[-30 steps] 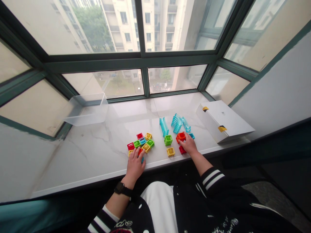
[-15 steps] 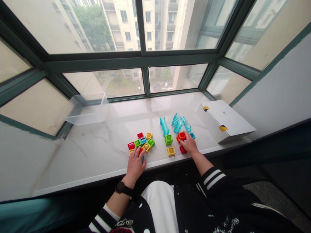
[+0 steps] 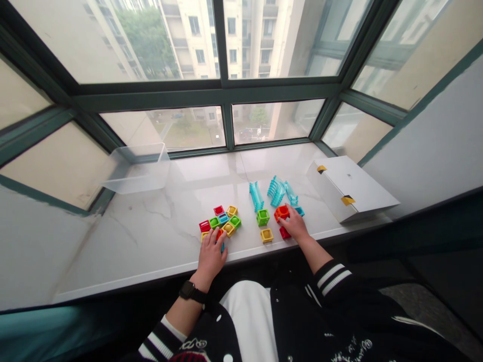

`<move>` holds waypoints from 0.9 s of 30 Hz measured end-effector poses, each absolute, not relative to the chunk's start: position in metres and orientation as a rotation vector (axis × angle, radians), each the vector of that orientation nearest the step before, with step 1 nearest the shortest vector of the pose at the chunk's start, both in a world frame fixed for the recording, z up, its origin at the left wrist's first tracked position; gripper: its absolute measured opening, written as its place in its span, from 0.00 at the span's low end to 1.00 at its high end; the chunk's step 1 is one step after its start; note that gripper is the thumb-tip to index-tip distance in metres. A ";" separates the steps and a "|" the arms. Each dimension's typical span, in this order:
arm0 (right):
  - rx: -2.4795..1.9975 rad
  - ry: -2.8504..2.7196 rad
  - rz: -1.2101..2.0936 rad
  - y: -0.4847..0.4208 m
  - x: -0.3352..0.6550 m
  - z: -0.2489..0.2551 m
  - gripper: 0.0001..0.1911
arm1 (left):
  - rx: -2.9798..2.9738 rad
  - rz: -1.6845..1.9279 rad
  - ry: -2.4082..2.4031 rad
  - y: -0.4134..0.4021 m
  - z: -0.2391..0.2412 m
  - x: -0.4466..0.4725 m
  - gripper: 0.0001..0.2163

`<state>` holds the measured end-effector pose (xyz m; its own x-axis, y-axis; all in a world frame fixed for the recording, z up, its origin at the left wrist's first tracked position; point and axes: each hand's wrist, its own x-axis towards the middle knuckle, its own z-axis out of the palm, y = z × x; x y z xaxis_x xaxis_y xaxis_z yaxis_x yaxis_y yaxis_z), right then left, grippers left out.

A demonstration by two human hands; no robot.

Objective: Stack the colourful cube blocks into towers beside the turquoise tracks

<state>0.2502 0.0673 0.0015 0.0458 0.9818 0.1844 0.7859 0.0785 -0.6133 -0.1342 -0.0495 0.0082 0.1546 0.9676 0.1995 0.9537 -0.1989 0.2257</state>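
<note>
Compare the last second: no clear shift at either hand, no block lifted off the marble sill (image 3: 143,236). Check the right hand (image 3: 295,224) first: fingers (image 3: 291,213) spread and draped over an orange block (image 3: 281,213), with the tips across its top. Treat clamping as undetermined, since this view leaves open a firm grip or a light rest. Locate a red block (image 3: 284,233) just below those fingers, a small teal piece (image 3: 300,211) just past the fingertips, and curved teal track pieces (image 3: 277,192) beyond them. Check the left hand (image 3: 211,259) next: fingers (image 3: 211,236) curled downward, slightly apart, at the near edge of a cluster of coloured blocks (image 3: 221,221), partly over a red-orange block (image 3: 218,234). Treat any grip here as undetermined too. Look well left of these fingers for a clear plastic box (image 3: 136,168), and well right of the right fingers for a white cardboard box (image 3: 349,188).
</note>
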 end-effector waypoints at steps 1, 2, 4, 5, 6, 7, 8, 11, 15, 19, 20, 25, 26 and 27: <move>-1.749 -1.783 0.438 0.067 0.250 0.002 0.38 | 2.354 0.467 1.958 -0.049 0.008 -0.134 0.25; -1.747 -1.782 0.440 0.067 0.250 0.003 0.38 | 2.353 0.471 1.956 -0.049 0.008 -0.134 0.25; -1.742 -1.782 0.442 0.066 0.250 0.004 0.38 | 2.341 0.485 1.952 -0.049 0.008 -0.134 0.26; -1.740 -1.781 0.443 0.066 0.250 0.004 0.38 | 2.333 0.491 1.950 -0.049 0.008 -0.134 0.26; -1.738 -1.781 0.443 0.066 0.250 0.004 0.38 | 2.323 0.495 1.948 -0.049 0.008 -0.134 0.26; -1.740 -1.780 0.442 0.066 0.250 0.004 0.38 | 2.314 0.497 1.945 -0.049 0.008 -0.135 0.26; -1.742 -1.780 0.440 0.065 0.250 0.004 0.38 | 2.307 0.497 1.941 -0.049 0.007 -0.135 0.26; -1.748 -1.783 0.430 0.066 0.249 0.005 0.38 | 2.297 0.489 1.934 -0.049 0.007 -0.135 0.26; -1.746 -1.784 0.432 0.066 0.248 0.006 0.38 | 2.311 0.492 1.939 -0.049 0.006 -0.135 0.27; -1.741 -1.793 0.436 0.062 0.248 0.012 0.40 | 2.314 0.487 1.940 -0.049 0.006 -0.136 0.27; -1.731 -1.797 0.427 0.059 0.248 0.016 0.40 | 2.311 0.485 1.939 -0.049 0.006 -0.136 0.27; -1.617 -1.756 0.263 0.039 0.243 0.050 0.33 | 2.295 0.496 1.934 -0.049 0.006 -0.135 0.27; -1.595 -1.740 0.232 0.034 0.240 0.058 0.30 | 2.296 0.497 1.935 -0.049 0.006 -0.135 0.27; -1.576 -1.721 0.207 0.030 0.236 0.067 0.28 | 2.296 0.497 1.935 -0.049 0.006 -0.135 0.27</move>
<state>0.2365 0.0303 0.0671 0.0705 0.9023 0.4254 0.7756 0.2186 -0.5921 -0.1348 -0.0486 0.0057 0.1404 0.9729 0.1835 0.9410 -0.1888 0.2809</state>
